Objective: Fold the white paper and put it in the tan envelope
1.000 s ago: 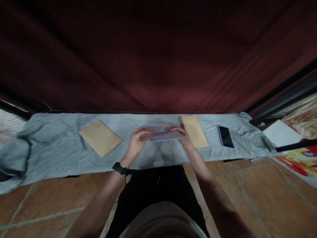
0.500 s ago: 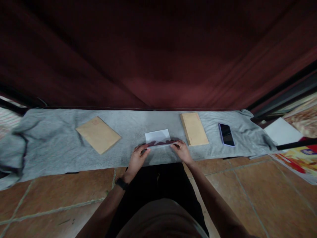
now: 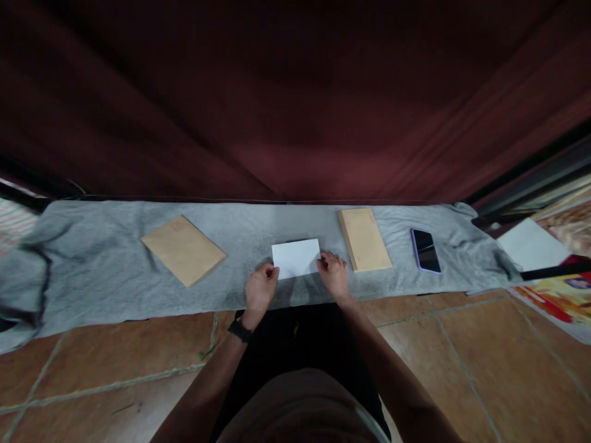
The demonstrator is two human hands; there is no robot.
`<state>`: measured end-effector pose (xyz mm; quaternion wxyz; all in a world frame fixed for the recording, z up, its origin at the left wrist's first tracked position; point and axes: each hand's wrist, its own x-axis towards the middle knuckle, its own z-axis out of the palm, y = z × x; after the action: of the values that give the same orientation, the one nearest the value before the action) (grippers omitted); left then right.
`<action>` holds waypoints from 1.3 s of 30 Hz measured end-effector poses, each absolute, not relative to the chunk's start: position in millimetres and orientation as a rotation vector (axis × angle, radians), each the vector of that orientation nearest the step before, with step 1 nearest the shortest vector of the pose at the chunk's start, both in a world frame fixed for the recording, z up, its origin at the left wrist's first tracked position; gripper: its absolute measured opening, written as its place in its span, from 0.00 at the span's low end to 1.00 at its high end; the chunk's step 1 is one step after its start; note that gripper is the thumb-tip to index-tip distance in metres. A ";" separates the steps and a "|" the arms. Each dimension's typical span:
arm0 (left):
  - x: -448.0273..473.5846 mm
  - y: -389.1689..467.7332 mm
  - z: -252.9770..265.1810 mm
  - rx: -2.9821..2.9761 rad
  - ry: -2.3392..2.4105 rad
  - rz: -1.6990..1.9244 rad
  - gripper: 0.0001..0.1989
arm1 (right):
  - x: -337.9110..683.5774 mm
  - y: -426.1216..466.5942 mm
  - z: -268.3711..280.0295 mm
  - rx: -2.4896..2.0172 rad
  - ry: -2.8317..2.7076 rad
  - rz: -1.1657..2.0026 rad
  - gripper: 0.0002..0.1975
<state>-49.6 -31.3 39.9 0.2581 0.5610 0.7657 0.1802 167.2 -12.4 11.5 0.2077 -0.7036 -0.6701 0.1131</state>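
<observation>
Both hands, left hand (image 3: 261, 288) and right hand (image 3: 333, 275), pinch the near corners of a white folded paper (image 3: 296, 258), lying lengthwise left-to-right at frame centre on grey cloth (image 3: 106, 271).

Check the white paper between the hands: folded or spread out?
Folded, it seems. The white paper lies flat on the grey cloth as a small rectangle, left hand and right hand at its near corners.

Matt white paper (image 3: 296, 258), nubby grey cloth (image 3: 115, 264) — glossy phone (image 3: 425, 250)
</observation>
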 end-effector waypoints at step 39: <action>-45.3 -18.0 49.2 1.453 2.167 0.264 0.10 | 160.2 -19.8 -0.4 -1.955 -1.910 0.171 0.16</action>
<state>-45.3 -18.0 49.2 0.2565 0.5355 0.7988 0.0972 160.2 -19.8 -0.4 0.2004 -0.6995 -0.6833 0.0611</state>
